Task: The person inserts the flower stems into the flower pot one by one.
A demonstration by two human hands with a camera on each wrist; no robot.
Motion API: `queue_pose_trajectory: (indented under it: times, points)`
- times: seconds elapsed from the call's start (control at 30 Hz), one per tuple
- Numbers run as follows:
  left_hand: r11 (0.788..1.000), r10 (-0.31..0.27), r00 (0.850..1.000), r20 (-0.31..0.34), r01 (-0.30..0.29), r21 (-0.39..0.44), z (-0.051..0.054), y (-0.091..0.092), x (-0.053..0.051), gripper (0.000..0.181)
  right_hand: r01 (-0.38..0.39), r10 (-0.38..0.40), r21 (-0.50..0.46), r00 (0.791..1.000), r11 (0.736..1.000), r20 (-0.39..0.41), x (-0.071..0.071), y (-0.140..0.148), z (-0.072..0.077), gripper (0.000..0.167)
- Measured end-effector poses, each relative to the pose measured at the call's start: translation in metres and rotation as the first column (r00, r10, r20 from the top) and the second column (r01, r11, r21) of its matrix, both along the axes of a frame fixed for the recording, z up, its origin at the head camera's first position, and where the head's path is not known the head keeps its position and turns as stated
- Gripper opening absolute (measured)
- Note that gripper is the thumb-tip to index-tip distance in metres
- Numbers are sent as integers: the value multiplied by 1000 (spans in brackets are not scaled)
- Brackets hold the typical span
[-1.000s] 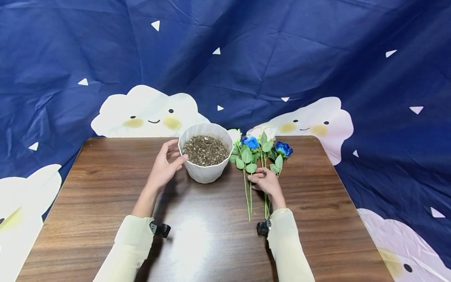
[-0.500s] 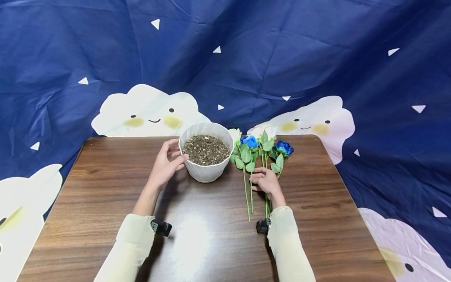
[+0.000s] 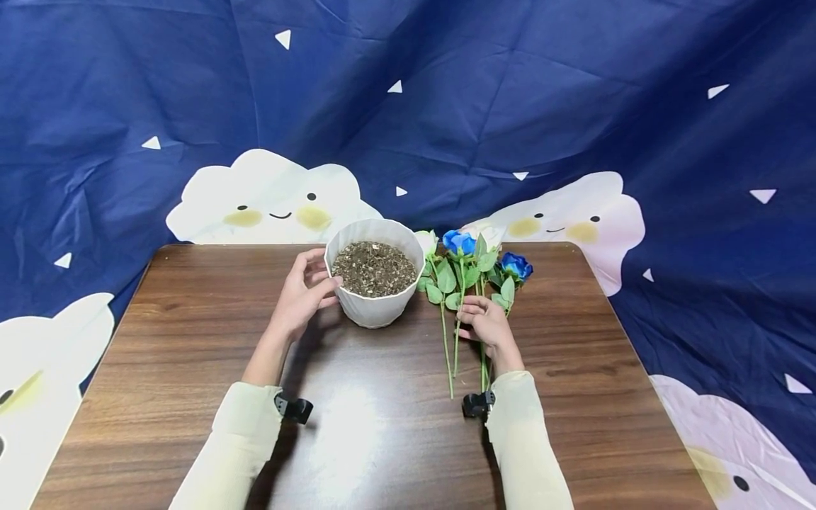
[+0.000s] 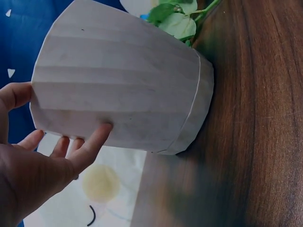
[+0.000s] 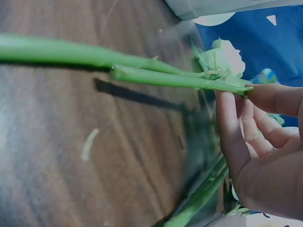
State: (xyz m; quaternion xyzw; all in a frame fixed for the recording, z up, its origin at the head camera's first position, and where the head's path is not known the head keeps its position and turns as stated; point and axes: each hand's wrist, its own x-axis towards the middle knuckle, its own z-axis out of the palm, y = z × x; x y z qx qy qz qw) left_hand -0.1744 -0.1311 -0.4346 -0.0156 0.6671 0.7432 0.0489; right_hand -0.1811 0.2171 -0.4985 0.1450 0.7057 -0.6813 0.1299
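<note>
A white ribbed flowerpot (image 3: 376, 312) filled with dark soil (image 3: 375, 269) stands at the back middle of the table. My left hand (image 3: 301, 296) is spread against its left side. In the left wrist view the thumb touches the pot's rim and a fingertip rests on the wall (image 4: 123, 85). Right of the pot, my right hand (image 3: 487, 322) pinches the green stem (image 5: 175, 79) of a blue rose (image 3: 459, 242) between thumb and fingers. The right wrist view shows its cut end above the table. Another blue rose (image 3: 516, 267) and a white rose (image 3: 426, 242) lie beside it.
More pale roses (image 3: 487, 236) lie behind the raised blue one, their stems partly under my right hand. The brown wooden table (image 3: 395, 439) ends at the back against a blue curtain (image 3: 446, 106) with clouds.
My right hand has moved slightly right and raised the blue rose; its bloom has shifted up and its stem stands off the others. The left hand and flowerpot stay put.
</note>
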Motion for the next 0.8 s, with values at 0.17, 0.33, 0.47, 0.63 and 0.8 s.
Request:
queue_pose_trajectory:
  times: [0.17,0.33,0.47,0.63,0.8]
  points:
    - [1000,-2,1000,3,2,14,-1,-1,0,68,23,-25,-36,999,999,-45,-3,-1,6,47]
    - [999,-12,1000,3,12,30,-1,-1,-1,68,52,-57,-67,995,996,-80,-5,-3,11,47]
    - [999,-18,1000,2,18,41,-1,-1,-2,69,69,-80,-103,990,992,-115,-7,-6,13,46]
    - [999,-18,1000,7,18,41,-1,-2,-2,69,87,-109,-149,983,985,-147,-9,-10,17,43]
    - [999,-24,1000,9,23,42,-2,-3,-3,69,116,-151,-213,977,970,-151,-11,-12,24,39]
